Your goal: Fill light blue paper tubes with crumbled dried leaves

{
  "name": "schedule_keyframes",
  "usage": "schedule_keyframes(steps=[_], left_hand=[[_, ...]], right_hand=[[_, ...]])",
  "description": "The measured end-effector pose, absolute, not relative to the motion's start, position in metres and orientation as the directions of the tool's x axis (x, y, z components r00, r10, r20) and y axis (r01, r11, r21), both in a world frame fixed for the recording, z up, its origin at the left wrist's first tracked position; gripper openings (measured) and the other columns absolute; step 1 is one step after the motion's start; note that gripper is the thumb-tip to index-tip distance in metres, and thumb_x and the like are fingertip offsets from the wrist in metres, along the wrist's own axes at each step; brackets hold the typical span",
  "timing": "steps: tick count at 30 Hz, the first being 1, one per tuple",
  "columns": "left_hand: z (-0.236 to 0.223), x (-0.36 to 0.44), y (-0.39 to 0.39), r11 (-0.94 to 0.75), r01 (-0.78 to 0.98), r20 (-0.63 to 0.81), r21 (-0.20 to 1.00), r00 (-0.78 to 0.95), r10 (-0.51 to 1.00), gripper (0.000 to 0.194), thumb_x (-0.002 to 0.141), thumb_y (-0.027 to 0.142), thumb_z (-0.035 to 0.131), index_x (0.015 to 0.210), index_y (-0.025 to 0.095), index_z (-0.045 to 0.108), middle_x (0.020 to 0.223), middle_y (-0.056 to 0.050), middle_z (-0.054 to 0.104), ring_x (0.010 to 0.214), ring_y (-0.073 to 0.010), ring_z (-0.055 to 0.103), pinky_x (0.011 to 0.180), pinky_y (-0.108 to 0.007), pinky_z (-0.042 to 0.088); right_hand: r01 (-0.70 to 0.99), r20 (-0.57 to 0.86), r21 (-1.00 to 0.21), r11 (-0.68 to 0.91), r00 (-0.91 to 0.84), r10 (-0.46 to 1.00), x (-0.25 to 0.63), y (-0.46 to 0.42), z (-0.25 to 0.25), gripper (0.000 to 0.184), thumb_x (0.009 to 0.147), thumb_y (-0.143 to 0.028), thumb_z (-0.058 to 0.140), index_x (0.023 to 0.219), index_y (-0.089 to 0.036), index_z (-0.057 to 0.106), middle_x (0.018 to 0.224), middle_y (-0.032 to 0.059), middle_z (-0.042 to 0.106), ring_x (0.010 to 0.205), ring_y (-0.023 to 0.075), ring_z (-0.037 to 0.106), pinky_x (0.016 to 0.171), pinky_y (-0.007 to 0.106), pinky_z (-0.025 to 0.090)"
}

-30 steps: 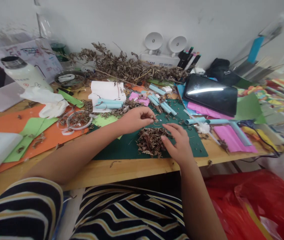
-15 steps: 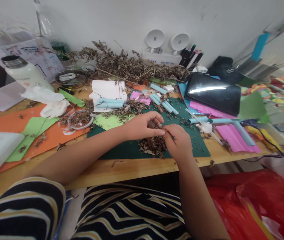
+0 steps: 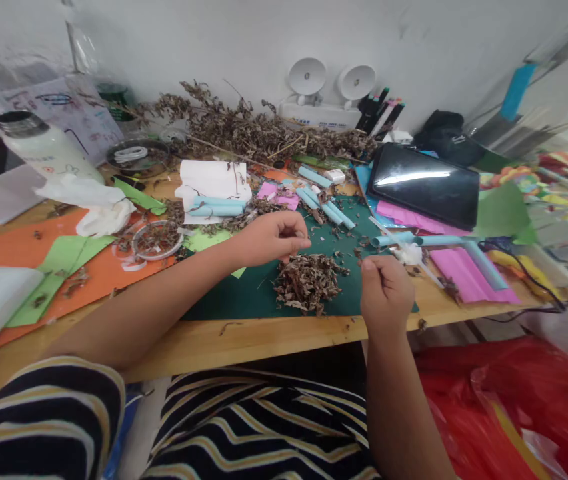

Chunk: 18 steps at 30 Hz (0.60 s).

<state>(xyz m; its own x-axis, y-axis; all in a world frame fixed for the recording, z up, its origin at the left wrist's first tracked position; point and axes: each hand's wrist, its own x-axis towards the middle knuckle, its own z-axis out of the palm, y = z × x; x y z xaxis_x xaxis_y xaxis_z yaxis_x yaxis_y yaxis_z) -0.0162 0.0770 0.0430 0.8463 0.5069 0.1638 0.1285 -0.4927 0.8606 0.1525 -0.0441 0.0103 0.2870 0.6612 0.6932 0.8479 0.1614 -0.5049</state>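
A loose pile of crumbled dried leaves (image 3: pixel 309 285) lies on the dark green cutting mat (image 3: pixel 234 293). Above the pile's upper left edge, my left hand (image 3: pixel 277 237) is closed in a pinch, with brown bits of dried leaf at its fingertips. To the right of the pile, over the mat's right end, my right hand (image 3: pixel 388 293) is curled shut, thumb against the bent forefinger. Whatever that hand may hold is too small or hidden to make out. The two hands are apart. Small leaf crumbs are scattered on the mat beyond them.
Dried leafy branches (image 3: pixel 249 130) lie along the wall. Pale blue paper tubes (image 3: pixel 331 210) rest behind the pile, and a black tablet (image 3: pixel 424 187) sits at the right. On the left are a ring of clear tape (image 3: pixel 179 240), a cream bottle (image 3: pixel 49 147) and a white power bank (image 3: pixel 1 310).
My hands came together over the pile half a second ago, fingers meeting on a bit of dried leaf. Since then my right hand has pulled away right and closed; my left has drawn back slightly left.
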Motion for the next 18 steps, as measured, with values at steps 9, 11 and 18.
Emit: schedule_keyframes(steps=[9, 11, 18], left_hand=[[0.052, -0.015, 0.06, -0.861, 0.24, 0.138, 0.448, 0.933, 0.331, 0.045, 0.074, 0.055, 0.041, 0.098, 0.017, 0.049, 0.101, -0.007, 0.051, 0.09, -0.0173, 0.048, 0.07, -0.024, 0.038], [0.054, -0.014, 0.057, -0.877, 0.238, 0.183, 0.418, 0.923, 0.337, 0.042, 0.077, 0.053, 0.037, 0.091, 0.016, 0.05, 0.09, -0.006, 0.054, 0.083, -0.0161, 0.049, 0.066, -0.023, 0.037], [0.053, -0.01, 0.054, -0.937, 0.1, 0.173, 0.335, 0.971, 0.166, 0.038, 0.086, 0.036, 0.022, 0.071, 0.015, 0.049, 0.068, -0.003, 0.053, 0.062, -0.0122, 0.047, 0.055, -0.022, 0.033]], right_hand=[[0.854, 0.662, -0.448, 0.265, 0.117, 0.74, 0.143, -0.042, 0.009, 0.01, 0.077, -0.016, 0.044, 0.07, -0.019, 0.052, 0.066, 0.0011, 0.055, 0.066, 0.0122, 0.05, 0.061, 0.026, 0.041], [0.853, 0.657, -0.42, 0.31, 0.05, 0.753, 0.138, -0.042, 0.01, 0.01, 0.076, -0.016, 0.045, 0.071, -0.019, 0.053, 0.067, 0.0021, 0.056, 0.068, 0.0131, 0.051, 0.062, 0.027, 0.041], [0.837, 0.709, -0.392, 0.382, 0.01, 0.705, 0.125, -0.044, 0.013, 0.01, 0.073, -0.01, 0.046, 0.073, -0.018, 0.053, 0.068, 0.0031, 0.056, 0.067, 0.0137, 0.05, 0.061, 0.027, 0.042]])
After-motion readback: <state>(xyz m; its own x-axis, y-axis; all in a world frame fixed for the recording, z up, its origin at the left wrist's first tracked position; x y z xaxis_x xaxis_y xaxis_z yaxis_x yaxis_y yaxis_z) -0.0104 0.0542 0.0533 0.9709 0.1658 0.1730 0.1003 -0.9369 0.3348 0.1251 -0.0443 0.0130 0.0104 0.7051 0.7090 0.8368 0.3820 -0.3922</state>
